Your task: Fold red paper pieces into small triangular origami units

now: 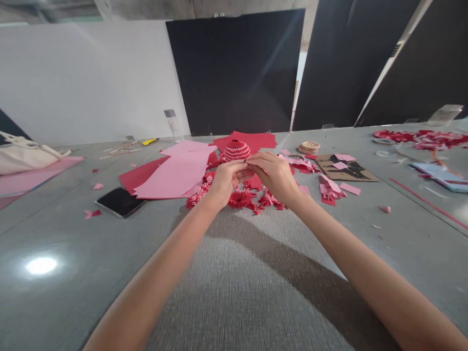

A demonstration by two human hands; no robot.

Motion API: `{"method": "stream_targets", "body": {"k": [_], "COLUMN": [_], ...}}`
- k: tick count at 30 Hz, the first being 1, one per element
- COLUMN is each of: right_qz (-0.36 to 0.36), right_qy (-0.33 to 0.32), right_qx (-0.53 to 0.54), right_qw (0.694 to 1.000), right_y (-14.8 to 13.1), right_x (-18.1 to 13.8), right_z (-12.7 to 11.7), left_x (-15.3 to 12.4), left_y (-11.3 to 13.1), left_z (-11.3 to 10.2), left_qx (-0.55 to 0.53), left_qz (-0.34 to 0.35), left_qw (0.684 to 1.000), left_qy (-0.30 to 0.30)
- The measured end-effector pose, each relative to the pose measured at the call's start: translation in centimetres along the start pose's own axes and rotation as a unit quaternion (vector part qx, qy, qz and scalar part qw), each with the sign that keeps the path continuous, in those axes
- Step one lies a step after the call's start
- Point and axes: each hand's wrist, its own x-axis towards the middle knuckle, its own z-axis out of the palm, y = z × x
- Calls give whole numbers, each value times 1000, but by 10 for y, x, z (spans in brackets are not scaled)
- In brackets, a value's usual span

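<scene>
At the middle of the grey surface (62, 219), the left hand (224, 183) and right hand (273, 176) meet, each grip closed to a tight fingertip pinch on a small paper piece (245, 171) that the fingers mostly hide. Just behind the fingertips, a dome (237, 150) of folded red and pink paper units sits upright on red sheets (256, 140); I cannot tell whether the hands touch it. Below the wrists lies a loose heap of red folded units (239, 199), and pink sheets (175, 170) spread to the left. A slipped pinch could drop the piece into that heap, where it would be hard to pick out. Too much pressure could crease it, and a knuckle bumping the dome could tip it, since it appears to stand free. Farther back are a clear bottle (174, 126) and a wooden spool (309, 147); a phone (120, 202) lies left, and cardboard (347, 168) with pink scraps lies right. None of these blocks the hands.
</scene>
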Motion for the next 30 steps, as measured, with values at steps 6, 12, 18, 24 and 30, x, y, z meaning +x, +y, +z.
{"method": "stream_targets", "body": {"k": [6,12,18,24,30], "right_qz": [107,193,258,259,243], "right_qy": [24,43,55,92,58], "right_qx": [38,167,329,329,320], "right_qw": [993,966,907,903,914], "right_y": [-5,-10,-3,1,-1], "right_x": [-1,4,8,7,8], "right_z": [-3,-5,-8,-7,-10], "left_x": [4,1,-1,0,0], "left_y": [-2,-1,4,6,6], "left_z": [-5,-9,-11,-11,-11], "left_qx": [-21,-5,27,50,40], "left_qz": [-33,-17,-35,-35,-7], "left_qw": [999,1000,999,998,999], "left_qy": [18,15,0,12,11]}}
